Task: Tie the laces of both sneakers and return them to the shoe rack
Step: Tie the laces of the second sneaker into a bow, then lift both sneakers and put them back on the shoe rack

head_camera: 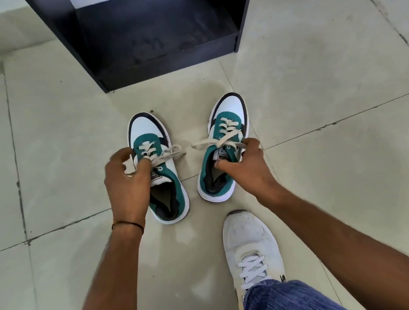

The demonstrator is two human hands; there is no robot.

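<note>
Two white, teal and black sneakers stand on the tiled floor, toes pointing away from me. My left hand (126,176) grips the left sneaker (162,183) at its tongue and laces, thumb across the lace area. My right hand (242,164) holds the right sneaker (224,138) at its collar, thumb inside the opening. White lace ends (205,143) trail loosely between the two shoes. The dark shoe rack (153,30) stands just beyond them, its bottom shelf bare.
My own white shoe (252,247) and blue trouser leg (285,301) are at the lower right, close to the right sneaker's heel. Pale floor tiles (328,82) with dark grout lines surround everything.
</note>
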